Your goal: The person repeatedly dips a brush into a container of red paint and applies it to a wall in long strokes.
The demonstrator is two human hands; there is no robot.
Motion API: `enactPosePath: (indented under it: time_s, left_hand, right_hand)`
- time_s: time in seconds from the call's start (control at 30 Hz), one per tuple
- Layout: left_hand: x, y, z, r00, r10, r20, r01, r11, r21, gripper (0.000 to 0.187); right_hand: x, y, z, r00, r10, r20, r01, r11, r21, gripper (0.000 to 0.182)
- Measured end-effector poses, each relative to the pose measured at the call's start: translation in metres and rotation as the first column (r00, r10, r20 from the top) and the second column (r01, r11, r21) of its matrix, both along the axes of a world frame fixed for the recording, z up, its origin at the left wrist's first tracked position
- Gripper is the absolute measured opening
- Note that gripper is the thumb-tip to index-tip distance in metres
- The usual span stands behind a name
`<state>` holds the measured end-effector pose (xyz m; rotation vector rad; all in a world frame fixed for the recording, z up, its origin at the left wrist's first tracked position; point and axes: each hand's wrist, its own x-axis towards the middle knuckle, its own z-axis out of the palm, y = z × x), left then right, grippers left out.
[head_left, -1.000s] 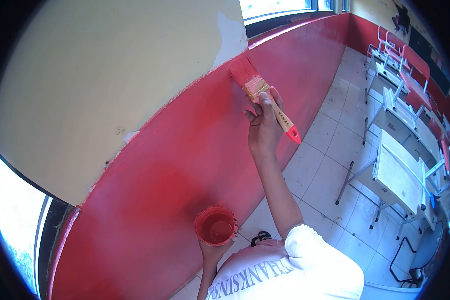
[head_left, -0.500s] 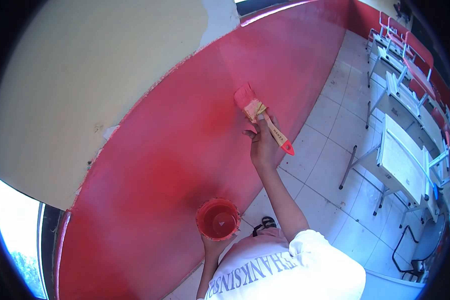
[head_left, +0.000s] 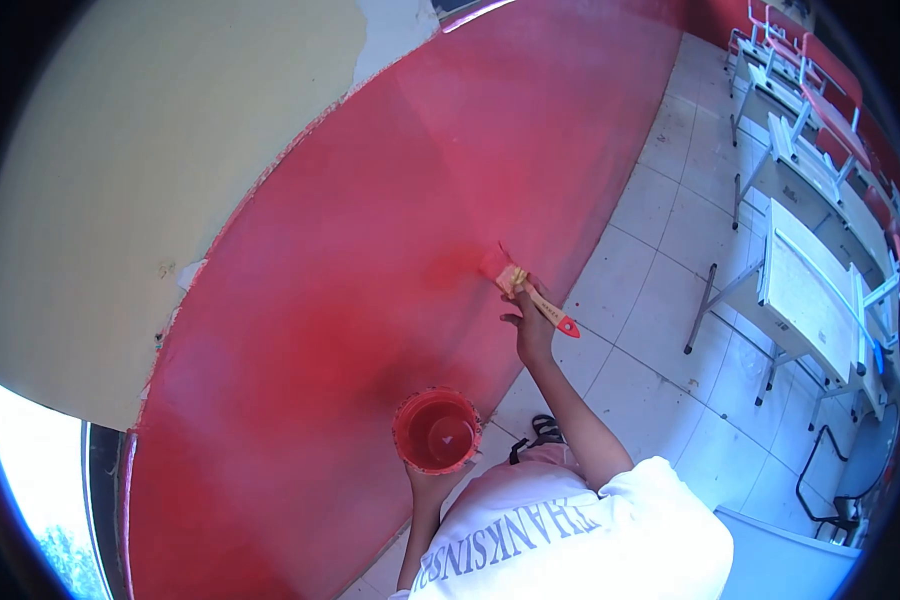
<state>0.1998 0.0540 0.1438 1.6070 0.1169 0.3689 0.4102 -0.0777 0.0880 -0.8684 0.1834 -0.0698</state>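
My right hand (head_left: 534, 325) grips a paintbrush (head_left: 542, 306) by its wooden handle, which has a red tip. The red-coated bristles are at the surface of the red wall (head_left: 370, 250), pointing up and left. Below and to the left, my left hand (head_left: 436, 484) holds a red paint bucket (head_left: 437, 431) from underneath and the side. Some red paint lies inside the bucket. Most of the left fingers are hidden by the bucket.
A tiled floor (head_left: 660, 310) runs along the wall's base. Desks (head_left: 810, 290) with red chairs (head_left: 832, 85) on them stand in a row at the right. The cream upper wall (head_left: 170, 150) and a bright window (head_left: 40, 480) are at the left.
My right hand has moved down with the brush, and the bristles are lower on the wall. The bucket has barely moved. The view has shifted slightly.
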Motion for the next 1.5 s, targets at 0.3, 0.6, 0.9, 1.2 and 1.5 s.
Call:
enactPosePath:
  time_s: [0.3, 0.6, 0.9, 1.2, 1.5]
  left_hand:
    - [0.007, -0.015, 0.027, 0.998, 0.007, 0.063, -0.003, 0.997, -0.075, 0.078]
    - [0.001, -0.003, 0.004, 0.999, 0.028, 0.035, -0.026, 0.998, -0.049, 0.082]
    - [0.004, -0.004, 0.012, 0.991, 0.074, 0.107, -0.069, 0.996, -0.048, 0.077]
    - [0.004, 0.004, 0.002, 0.999, 0.047, -0.012, -0.047, 0.999, 0.001, 0.086]
    - [0.015, -0.003, 0.006, 0.997, 0.001, 0.076, 0.001, 1.0, -0.027, 0.074]
  right_hand:
    - [0.011, -0.039, 0.11, 0.963, -0.06, 0.261, 0.05, 0.998, 0.047, 0.044]
    - [0.046, -0.023, 0.244, 0.841, -0.132, 0.524, -0.005, 0.968, 0.251, 0.037]
    - [0.058, -0.006, 0.212, 0.889, -0.073, 0.452, -0.019, 0.981, 0.195, 0.04]
    - [0.04, -0.011, 0.055, 0.991, -0.008, 0.135, -0.009, 0.992, 0.126, 0.045]
    - [0.012, -0.04, 0.004, 0.989, -0.147, 0.015, 0.148, 0.987, -0.067, 0.041]
